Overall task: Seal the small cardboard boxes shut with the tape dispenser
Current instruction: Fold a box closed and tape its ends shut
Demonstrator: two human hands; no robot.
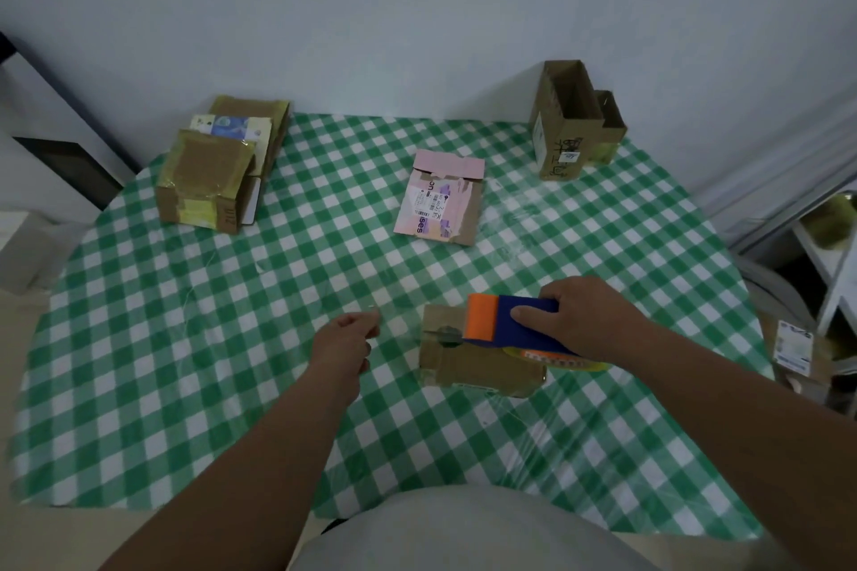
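A small brown cardboard box (477, 369) lies on the green checked table (232, 338), in front of me and slightly right. My right hand (584, 315) grips a blue and orange tape dispenser (514, 322) held over the box's top. My left hand (345, 338) hovers left of the box and pinches the end of a clear tape strip that stretches toward the dispenser. A pink box (440, 199) lies past the middle with its flap raised. Taped boxes (218, 162) are stacked at the far left. An open brown box (575, 121) stands upright at the far right.
A wall runs behind the table's far edge. White furniture (41, 116) stands at the left. At the right are a shelf (830, 255) and a labelled parcel (795, 348) off the table's edge.
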